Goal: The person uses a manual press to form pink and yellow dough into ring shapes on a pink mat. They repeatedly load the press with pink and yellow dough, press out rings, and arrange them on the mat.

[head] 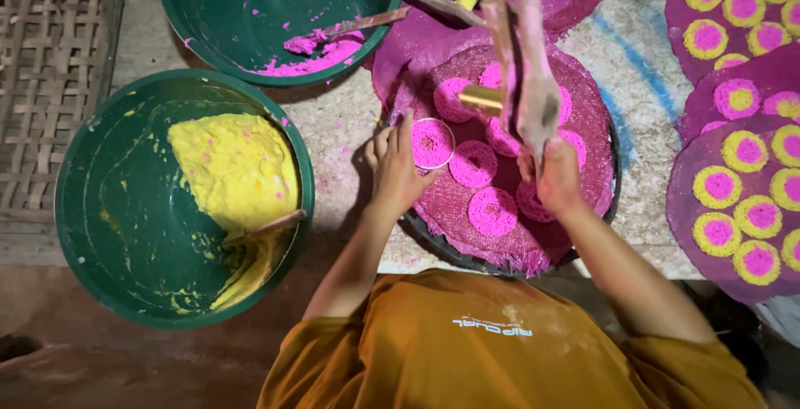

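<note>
Left hand (398,167) grip rests released, fingertips touching a white ring mould (432,143) on the pink mesh tray (583,117). Right hand (557,177) grip clenched on a paste-smeared lever handle (533,84). Yellow paste basin (100,201) sits well left.

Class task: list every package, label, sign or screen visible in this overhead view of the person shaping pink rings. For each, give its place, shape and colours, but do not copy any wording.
Printed mark: the only label in view, on the back of the person's orange shirt, low in the picture; a short white line of lettering with smaller print beside it.
Packages, signs, screens: none in view.
</note>
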